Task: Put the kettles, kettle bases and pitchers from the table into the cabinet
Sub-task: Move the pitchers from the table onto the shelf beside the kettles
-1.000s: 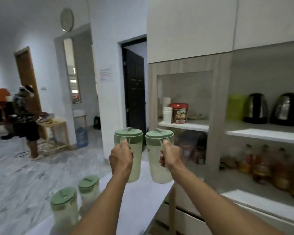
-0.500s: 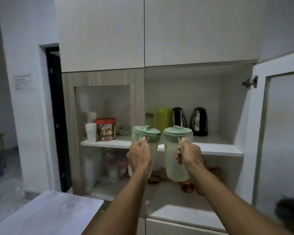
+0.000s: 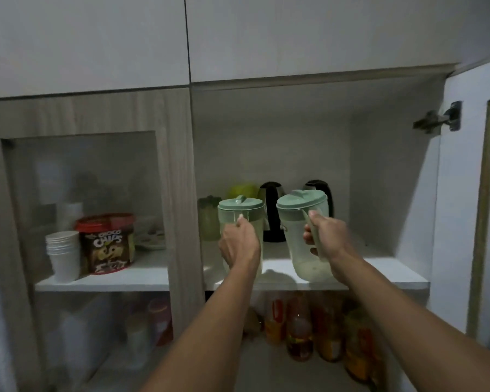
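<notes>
I hold two clear pitchers with pale green lids over the white middle shelf (image 3: 385,274) of the open cabinet. My left hand (image 3: 238,244) grips the handle of the left pitcher (image 3: 239,212). My right hand (image 3: 327,236) grips the handle of the right pitcher (image 3: 297,230), which tilts slightly; its bottom is at the shelf's front edge. Behind them on the shelf stand two black-and-steel kettles (image 3: 272,193) (image 3: 320,186), a green pitcher (image 3: 244,189) and another pitcher (image 3: 208,219).
The cabinet door (image 3: 464,193) stands open at the right with its hinge showing. A left compartment behind glass holds stacked white cups (image 3: 64,254) and a red-lidded chocolate tub (image 3: 106,244). Several bottles (image 3: 300,329) fill the lower shelf.
I have turned from the table and moved close to the cabinet. Both pitchers have gone forward and now hang over the middle shelf in front of the kettles.
</notes>
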Available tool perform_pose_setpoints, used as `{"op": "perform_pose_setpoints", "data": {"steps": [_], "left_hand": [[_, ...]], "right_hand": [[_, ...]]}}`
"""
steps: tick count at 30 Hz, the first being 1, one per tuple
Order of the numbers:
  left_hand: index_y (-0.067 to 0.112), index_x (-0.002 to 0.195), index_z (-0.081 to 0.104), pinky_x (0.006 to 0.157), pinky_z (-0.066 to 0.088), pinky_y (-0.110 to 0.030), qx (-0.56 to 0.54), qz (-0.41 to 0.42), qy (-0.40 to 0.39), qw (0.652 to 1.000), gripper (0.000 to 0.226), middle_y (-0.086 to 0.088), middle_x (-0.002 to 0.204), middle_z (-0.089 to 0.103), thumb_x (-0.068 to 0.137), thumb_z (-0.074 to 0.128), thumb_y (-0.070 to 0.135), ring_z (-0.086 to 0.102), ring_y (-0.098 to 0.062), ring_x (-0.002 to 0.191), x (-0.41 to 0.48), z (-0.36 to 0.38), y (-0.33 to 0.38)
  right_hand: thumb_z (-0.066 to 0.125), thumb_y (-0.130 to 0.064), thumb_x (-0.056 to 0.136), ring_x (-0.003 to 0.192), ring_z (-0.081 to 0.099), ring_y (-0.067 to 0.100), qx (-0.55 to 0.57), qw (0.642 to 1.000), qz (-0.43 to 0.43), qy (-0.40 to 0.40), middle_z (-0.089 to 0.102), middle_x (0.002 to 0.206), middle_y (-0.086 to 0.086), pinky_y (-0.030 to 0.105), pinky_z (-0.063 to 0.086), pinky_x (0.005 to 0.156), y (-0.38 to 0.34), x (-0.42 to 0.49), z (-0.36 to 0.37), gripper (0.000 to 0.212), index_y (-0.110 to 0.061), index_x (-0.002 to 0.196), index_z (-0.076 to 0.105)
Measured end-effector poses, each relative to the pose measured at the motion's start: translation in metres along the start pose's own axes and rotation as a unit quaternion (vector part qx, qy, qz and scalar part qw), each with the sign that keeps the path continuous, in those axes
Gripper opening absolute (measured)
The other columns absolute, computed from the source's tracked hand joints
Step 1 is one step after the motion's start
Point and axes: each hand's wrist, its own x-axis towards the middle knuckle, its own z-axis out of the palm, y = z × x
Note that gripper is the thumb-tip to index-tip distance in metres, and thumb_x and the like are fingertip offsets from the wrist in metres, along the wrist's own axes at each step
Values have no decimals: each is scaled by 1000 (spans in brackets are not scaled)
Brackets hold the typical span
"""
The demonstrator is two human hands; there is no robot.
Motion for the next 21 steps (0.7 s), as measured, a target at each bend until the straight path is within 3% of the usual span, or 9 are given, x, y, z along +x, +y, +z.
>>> {"op": "perform_pose_setpoints", "data": {"steps": [7, 11, 14, 17, 21], "left_hand": [[2, 114, 62, 80, 47, -40, 29, -68, 24, 997, 45, -16, 109, 66, 102, 37, 38, 62, -30, 98, 95, 46, -43], [0, 103, 62, 73, 39, -36, 37, -75, 54, 995, 35, -10, 84, 58, 101, 39, 28, 55, -27, 84, 150, 61, -61], [-1, 119, 57, 76, 38, -33, 39, -85, 80, 992, 37, -22, 113, 60, 101, 41, 28, 59, -35, 103, 188, 71, -63], [-2, 141, 37, 95, 41, -41, 70, -84, 136, 985, 52, -25, 138, 50, 102, 43, 32, 50, -39, 126, 221, 82, -60], [1, 136, 42, 97, 40, -40, 63, -47, 188, 979, 46, -24, 136, 53, 99, 50, 27, 49, -39, 125, 263, 93, -74]], "right_hand": [[50, -34, 101, 71, 57, 19, 12, 998, 35, -45, 62, 71, 4, 35, 42, 71, 54, 99, 69, 33, -8, 87, 65], [52, -33, 100, 63, 56, 18, 30, 993, 59, -103, 62, 65, 4, 32, 40, 66, 86, 155, 120, 32, -10, 82, 63], [55, -30, 98, 60, 56, 18, 48, 986, 85, -134, 61, 64, 4, 31, 40, 61, 105, 199, 155, 30, -10, 78, 63], [52, -28, 100, 60, 54, 18, 74, 975, 121, -170, 59, 66, 6, 30, 40, 59, 117, 240, 183, 30, -11, 76, 60], [49, -35, 102, 60, 53, 18, 69, 969, 134, -197, 59, 64, 5, 30, 39, 62, 133, 285, 212, 41, -13, 68, 55]]}}
